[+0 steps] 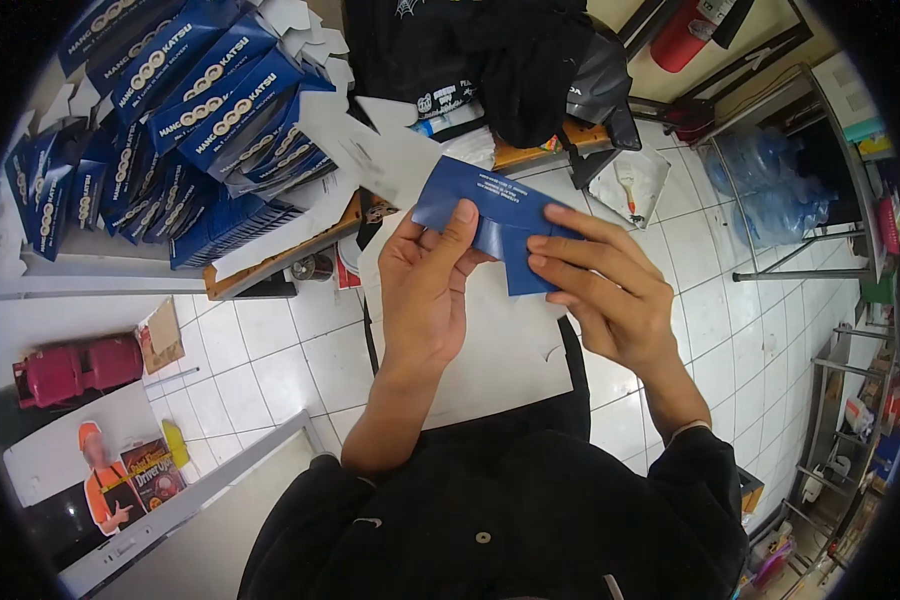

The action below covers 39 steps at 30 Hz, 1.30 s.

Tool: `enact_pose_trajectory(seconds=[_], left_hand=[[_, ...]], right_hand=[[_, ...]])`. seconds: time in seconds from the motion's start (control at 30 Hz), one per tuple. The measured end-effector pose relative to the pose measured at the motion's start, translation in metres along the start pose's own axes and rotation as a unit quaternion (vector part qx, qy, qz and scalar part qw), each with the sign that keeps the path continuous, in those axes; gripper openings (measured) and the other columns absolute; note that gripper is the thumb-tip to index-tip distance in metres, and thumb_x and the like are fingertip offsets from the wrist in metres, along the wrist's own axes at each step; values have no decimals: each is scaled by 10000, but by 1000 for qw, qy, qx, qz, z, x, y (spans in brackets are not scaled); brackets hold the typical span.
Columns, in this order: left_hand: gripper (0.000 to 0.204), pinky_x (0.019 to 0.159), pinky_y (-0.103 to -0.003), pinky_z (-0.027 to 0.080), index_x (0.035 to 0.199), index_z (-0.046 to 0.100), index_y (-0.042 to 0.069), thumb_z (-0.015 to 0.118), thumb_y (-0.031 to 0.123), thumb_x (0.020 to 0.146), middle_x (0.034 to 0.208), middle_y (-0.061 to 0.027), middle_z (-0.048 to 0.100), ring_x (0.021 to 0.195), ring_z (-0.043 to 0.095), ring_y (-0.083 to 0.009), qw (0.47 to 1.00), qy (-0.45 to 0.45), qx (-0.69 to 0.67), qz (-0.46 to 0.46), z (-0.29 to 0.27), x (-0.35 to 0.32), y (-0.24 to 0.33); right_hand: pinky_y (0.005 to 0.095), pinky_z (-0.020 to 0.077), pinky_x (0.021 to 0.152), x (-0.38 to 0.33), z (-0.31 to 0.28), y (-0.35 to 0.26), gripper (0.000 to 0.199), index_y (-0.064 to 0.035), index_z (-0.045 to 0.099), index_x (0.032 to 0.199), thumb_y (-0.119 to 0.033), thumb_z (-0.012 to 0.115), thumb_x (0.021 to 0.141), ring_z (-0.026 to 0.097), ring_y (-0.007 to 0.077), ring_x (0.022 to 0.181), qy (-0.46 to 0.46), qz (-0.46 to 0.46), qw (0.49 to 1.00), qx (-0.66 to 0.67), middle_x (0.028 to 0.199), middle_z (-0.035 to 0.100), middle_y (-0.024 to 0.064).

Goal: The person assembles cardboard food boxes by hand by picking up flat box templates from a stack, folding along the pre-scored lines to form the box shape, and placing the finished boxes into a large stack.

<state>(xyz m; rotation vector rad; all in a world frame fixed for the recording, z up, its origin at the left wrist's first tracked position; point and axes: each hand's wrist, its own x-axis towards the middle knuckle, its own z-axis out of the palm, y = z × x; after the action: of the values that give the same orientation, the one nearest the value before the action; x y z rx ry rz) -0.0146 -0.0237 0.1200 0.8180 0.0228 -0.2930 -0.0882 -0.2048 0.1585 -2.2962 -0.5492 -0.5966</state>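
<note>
A partly folded blue cardboard carton (495,205) is held up in front of my chest between both hands. My left hand (425,285) grips its left side, thumb pressed on the blue face and the other fingers behind. On the right side, my right hand (615,280) pinches a blue flap, with its fingers lying over the front. White cardboard flaps (375,155) stretch from the carton's left end toward the upper left; whether all belong to it I cannot tell. Below the hands, a pale flat sheet (490,365) lies across my lap.
Many blue cartons (230,100) are piled at the upper left, beside a wooden edge (240,275). Black bags (510,70) sit straight ahead. A white tray with a brush (625,190), large water bottles (780,185) and metal shelving (840,380) stand right; pink gas cylinders (85,368) left.
</note>
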Motion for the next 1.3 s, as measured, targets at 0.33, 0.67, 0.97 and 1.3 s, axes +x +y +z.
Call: enact_pose_trajectory(seconds=[0.33,0.67,0.97,1.3], left_hand=[[229,801,-315,607,1171,671,-12,718,99,976,1044,-98,752,908,737,-159,998,50,-5,-49,-15,0,-10],[308,850,-283,581,1283,607,-27,673,64,997,1085,-106,742,936,717,-145,993,-24,111,-38,-7,-17,10],[260,771,-233,529,1171,564,-47,708,17,965,1001,-149,773,866,703,-106,945,11,325,-38,-83,-69,42],[244,801,-243,534,1153,673,-47,748,-11,923,1061,-162,777,941,719,-122,924,9,382,-13,-91,-76,44]], right_hand=[[428,550,988,-4,32,9,296,-20,777,1090,-23,811,796,631,346,1219,32,40,999,0,1178,717,123],[416,553,949,-5,58,-11,263,3,779,1080,-52,797,824,612,320,1187,100,145,979,100,1290,634,191],[291,563,756,-24,106,6,341,25,576,1308,-131,634,1010,560,151,978,215,306,841,392,1212,515,117],[317,518,728,13,98,-11,356,-50,741,1108,-98,862,776,563,221,875,8,218,968,126,1100,499,113]])
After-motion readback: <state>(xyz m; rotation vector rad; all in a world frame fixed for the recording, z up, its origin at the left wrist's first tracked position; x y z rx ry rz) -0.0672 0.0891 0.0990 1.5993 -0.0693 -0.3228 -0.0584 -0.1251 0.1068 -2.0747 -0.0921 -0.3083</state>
